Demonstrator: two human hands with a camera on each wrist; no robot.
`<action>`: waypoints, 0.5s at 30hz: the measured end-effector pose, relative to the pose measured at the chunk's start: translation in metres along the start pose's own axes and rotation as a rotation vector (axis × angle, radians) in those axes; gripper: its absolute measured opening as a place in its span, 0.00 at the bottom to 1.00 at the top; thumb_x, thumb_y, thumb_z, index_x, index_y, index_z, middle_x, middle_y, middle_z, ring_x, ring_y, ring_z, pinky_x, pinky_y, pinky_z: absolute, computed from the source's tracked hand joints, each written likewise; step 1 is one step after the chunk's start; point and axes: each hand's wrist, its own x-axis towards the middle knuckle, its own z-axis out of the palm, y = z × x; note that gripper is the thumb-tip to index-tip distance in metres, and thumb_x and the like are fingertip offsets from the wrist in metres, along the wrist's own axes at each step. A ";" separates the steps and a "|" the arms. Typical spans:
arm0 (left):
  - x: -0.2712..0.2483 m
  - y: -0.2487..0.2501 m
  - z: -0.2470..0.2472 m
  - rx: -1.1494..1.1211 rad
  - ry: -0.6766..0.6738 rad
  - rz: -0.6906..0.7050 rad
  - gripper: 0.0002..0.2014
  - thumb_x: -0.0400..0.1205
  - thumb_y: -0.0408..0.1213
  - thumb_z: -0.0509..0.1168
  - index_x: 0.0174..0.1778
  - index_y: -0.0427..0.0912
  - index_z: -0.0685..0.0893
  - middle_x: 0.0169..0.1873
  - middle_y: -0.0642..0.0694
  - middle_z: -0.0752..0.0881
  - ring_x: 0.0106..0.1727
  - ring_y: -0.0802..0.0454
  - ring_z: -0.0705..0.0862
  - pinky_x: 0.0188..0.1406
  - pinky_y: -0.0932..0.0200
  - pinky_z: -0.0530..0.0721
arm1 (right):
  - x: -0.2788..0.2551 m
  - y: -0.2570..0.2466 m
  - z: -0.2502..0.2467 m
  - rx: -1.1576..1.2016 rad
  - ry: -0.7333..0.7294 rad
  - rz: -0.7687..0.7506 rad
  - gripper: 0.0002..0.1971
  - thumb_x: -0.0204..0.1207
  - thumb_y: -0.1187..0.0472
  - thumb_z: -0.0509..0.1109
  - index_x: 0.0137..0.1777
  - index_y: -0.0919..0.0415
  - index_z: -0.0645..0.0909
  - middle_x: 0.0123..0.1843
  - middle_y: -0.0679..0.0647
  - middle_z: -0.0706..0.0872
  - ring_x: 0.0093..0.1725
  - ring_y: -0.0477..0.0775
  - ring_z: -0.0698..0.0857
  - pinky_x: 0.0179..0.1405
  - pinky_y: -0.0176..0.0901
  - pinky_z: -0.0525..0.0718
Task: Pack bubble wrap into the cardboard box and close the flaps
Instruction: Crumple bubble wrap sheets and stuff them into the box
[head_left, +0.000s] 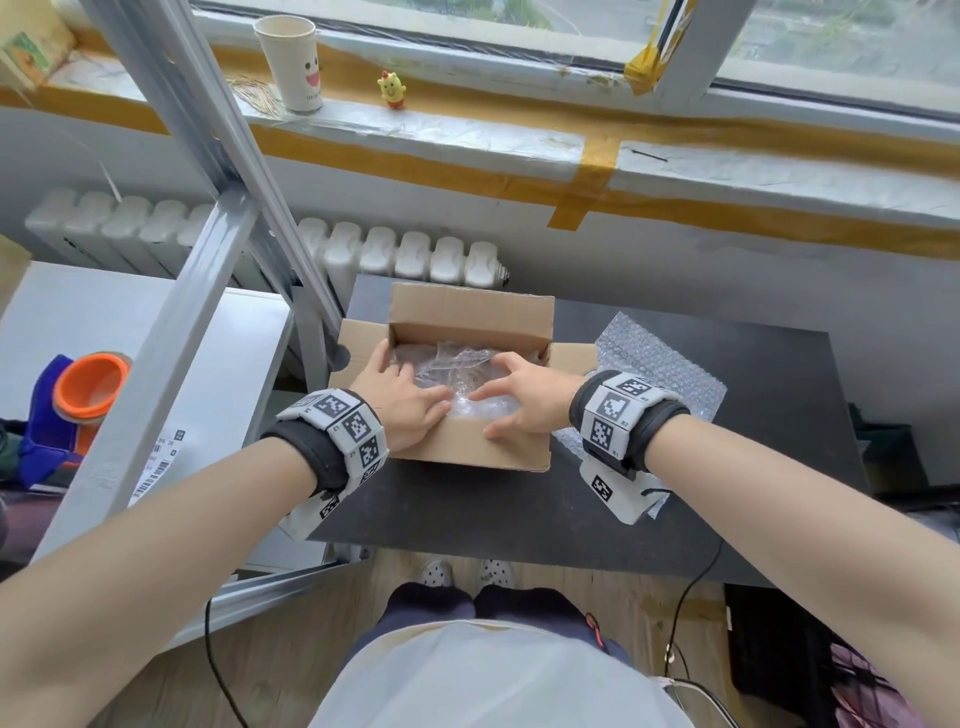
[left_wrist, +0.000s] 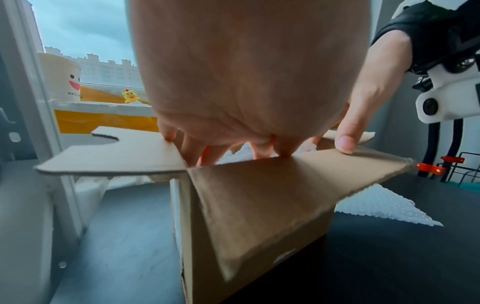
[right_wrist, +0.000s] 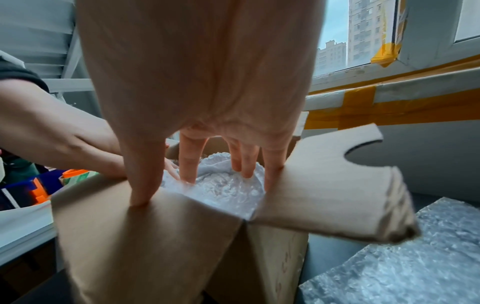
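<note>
Cardboard box (head_left: 470, 451) sits open; both my grips, left hand (head_left: 402, 397) and right hand (head_left: 524, 397), press straight-fingered on the wrap (head_left: 447, 366) inside.

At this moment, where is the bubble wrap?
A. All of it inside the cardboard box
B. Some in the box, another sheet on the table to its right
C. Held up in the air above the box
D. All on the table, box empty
B: both hands' fingers press bubble wrap into the open cardboard box, while another bubble wrap sheet lies on the black table to its right.
</note>
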 end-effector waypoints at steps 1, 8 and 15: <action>0.000 0.002 -0.001 -0.015 -0.016 -0.005 0.22 0.86 0.52 0.37 0.73 0.62 0.66 0.64 0.31 0.78 0.73 0.40 0.71 0.78 0.34 0.38 | 0.000 -0.001 0.001 -0.018 -0.011 0.006 0.29 0.74 0.41 0.68 0.75 0.39 0.68 0.84 0.51 0.50 0.77 0.58 0.68 0.74 0.51 0.70; 0.000 0.000 -0.018 -0.119 -0.030 0.039 0.19 0.84 0.50 0.46 0.68 0.59 0.72 0.60 0.45 0.86 0.67 0.48 0.78 0.78 0.37 0.47 | -0.004 -0.004 0.002 -0.006 0.015 0.006 0.29 0.75 0.43 0.69 0.76 0.42 0.68 0.84 0.52 0.55 0.79 0.57 0.65 0.75 0.49 0.65; 0.001 0.011 -0.053 -0.237 0.253 0.087 0.16 0.83 0.44 0.56 0.66 0.49 0.76 0.61 0.44 0.82 0.60 0.43 0.81 0.54 0.47 0.81 | -0.026 0.004 -0.007 0.132 0.294 -0.022 0.22 0.76 0.51 0.70 0.70 0.52 0.77 0.75 0.54 0.72 0.73 0.55 0.73 0.74 0.48 0.70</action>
